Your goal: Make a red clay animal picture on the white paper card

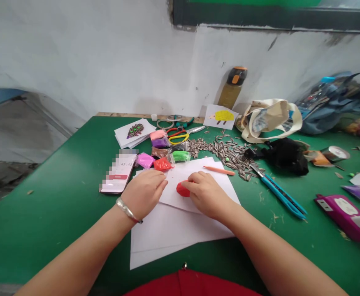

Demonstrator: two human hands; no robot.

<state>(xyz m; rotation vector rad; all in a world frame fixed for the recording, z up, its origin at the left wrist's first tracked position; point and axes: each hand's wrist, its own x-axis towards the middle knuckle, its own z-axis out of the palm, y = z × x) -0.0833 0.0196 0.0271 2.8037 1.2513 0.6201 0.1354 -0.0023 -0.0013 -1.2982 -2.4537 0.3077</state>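
Observation:
My right hand (206, 193) presses a flat red piece of clay (182, 189) onto a sheet of white paper (173, 228) on the green table (44, 213). Its fingers curl over the clay's right side. My left hand (144, 192) rests on the paper just left of the clay, fingers bent, holding the sheet down. A silver bracelet (127, 210) circles that wrist. Several small bags of coloured clay (164, 155) lie just beyond the paper, and an orange pencil (219, 170) lies on the sheet's far edge.
A phone (118, 176) lies left of the paper. A pile of sunflower seeds (226, 152), scissors (182, 133), a blue utility knife (278, 191), picture cards (134, 132), a bottle (233, 87), a tote bag (269, 119) and a purple packet (343, 216) crowd the far and right table.

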